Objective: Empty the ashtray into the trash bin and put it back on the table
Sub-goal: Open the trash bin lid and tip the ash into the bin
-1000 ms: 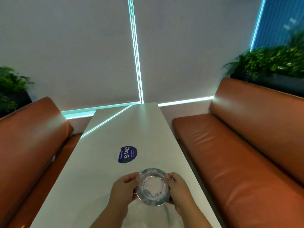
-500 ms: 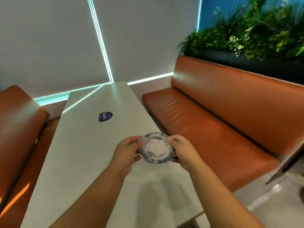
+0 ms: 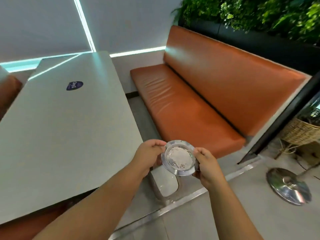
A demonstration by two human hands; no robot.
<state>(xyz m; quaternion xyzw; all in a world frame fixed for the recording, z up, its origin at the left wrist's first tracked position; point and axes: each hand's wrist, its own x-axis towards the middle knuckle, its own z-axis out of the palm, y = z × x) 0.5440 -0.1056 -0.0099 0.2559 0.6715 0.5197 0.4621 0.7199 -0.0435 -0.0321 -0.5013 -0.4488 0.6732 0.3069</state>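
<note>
Head view: two hands' fingers grip one ashtray beside one table.

Both hands gripping ashtray w/ ash, off table edge

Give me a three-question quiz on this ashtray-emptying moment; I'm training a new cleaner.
1. True or false: the ashtray rests on the table.
2. What holds the ashtray? A) left hand only B) both hands C) right hand only
3. What lies inside the ashtray?

Key:
1. False; it is held in the air beyond the table's edge.
2. B; the left hand and the right hand grip opposite rims.
3. Pale ash.
</note>
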